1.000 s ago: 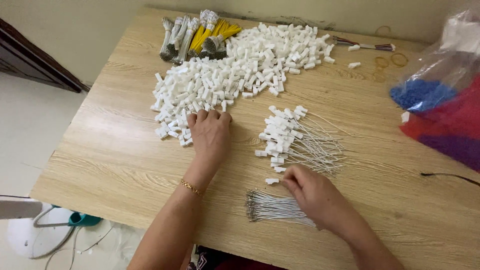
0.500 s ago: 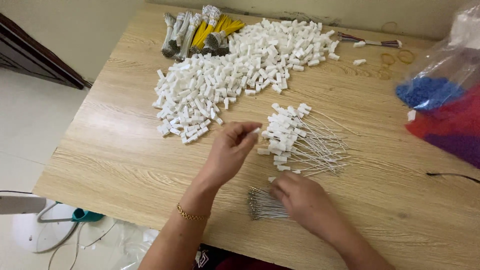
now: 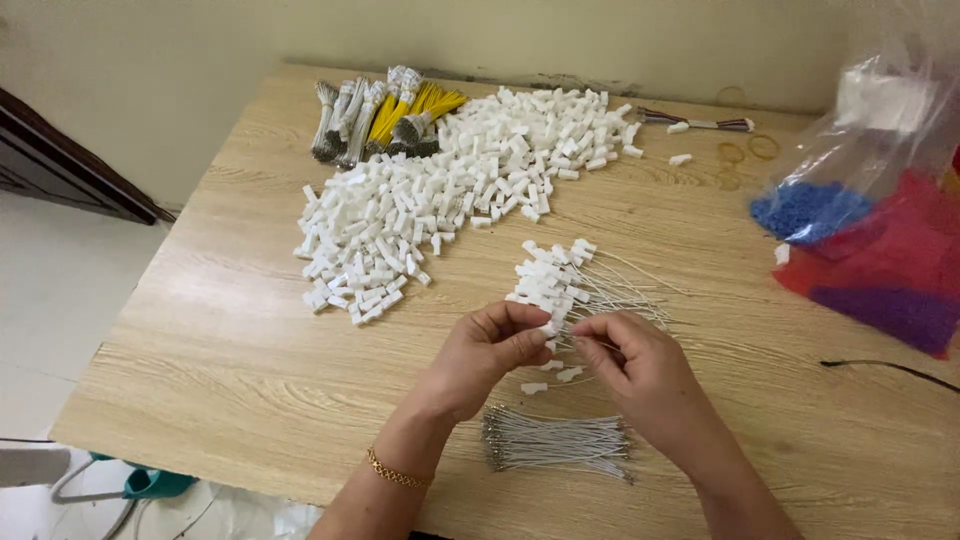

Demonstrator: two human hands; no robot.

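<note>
Plastic bag point(image 3: 880, 230) — cut off, right edge

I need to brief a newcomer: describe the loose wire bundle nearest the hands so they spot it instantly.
On the wooden table, look at the near edge, just below the left hand and right hand. The grey wire bundle lies flat there, bare of the white caps that the finished wires above carry.

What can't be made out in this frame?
Head view, the only one:
- What the left hand and right hand pinch between them: fingers cover it.
- Contents of the plastic bag: blurred, cut off by the right edge.
- Shape of each white plastic piece in the pile: too small.
</note>
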